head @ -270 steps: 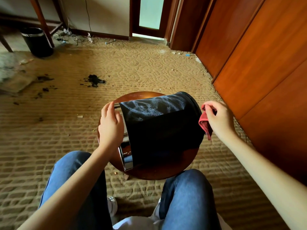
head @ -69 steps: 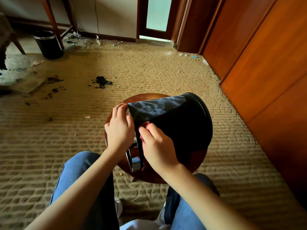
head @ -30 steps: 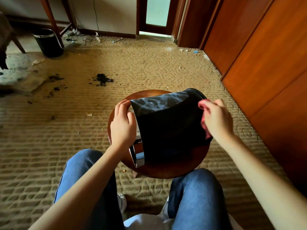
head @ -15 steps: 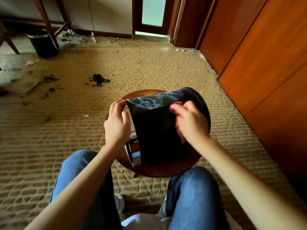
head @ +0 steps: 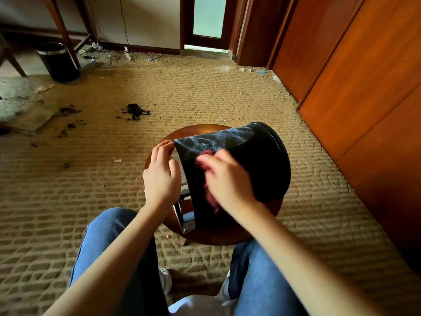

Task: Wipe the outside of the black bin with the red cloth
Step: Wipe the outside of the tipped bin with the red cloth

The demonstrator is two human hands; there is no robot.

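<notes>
right hand (head: 227, 179), clutching red cloth (head: 206, 153), has slid left across black bin (head: 262, 160); left hand (head: 160, 179) grips it.

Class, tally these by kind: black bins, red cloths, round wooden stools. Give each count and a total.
2 black bins: the tipped bin and the floor bin
1 red cloth
1 wooden stool
Total: 4

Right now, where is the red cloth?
In the head view, centre: the red cloth is bunched under the right hand against the side of the black bin, which lies tipped on the round stool.
</notes>
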